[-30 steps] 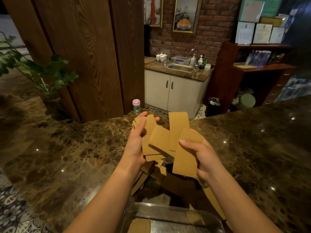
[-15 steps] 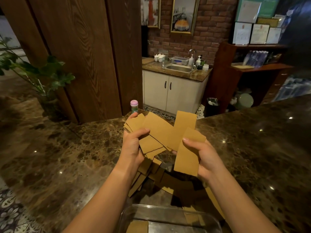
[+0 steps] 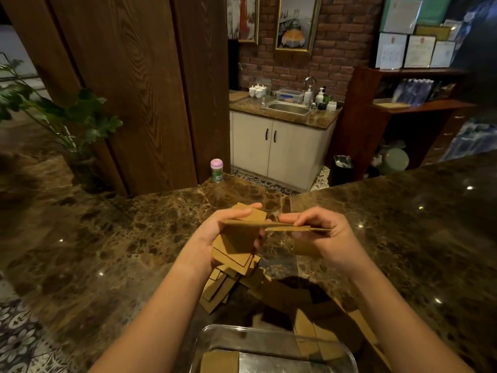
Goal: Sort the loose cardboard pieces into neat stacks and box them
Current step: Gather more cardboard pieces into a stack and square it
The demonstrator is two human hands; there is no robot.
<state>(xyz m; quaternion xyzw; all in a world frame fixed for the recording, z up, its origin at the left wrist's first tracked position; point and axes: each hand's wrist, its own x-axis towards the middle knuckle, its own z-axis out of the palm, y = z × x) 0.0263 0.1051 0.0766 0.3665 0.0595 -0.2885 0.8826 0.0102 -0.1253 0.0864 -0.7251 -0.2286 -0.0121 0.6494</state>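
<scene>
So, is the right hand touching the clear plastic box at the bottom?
Apart. The head view shows the right hand raised over the counter, pinching cardboard pieces, while the clear plastic box sits much nearer the camera.

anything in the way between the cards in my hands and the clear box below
Nothing visible blocks it. The cardboard pieces are held in the left hand and right hand above the marble counter; the clear box sits open below.

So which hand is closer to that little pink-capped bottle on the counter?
Left. The left hand is just in front of the pink-capped bottle; the right hand is farther off to its right.
</scene>
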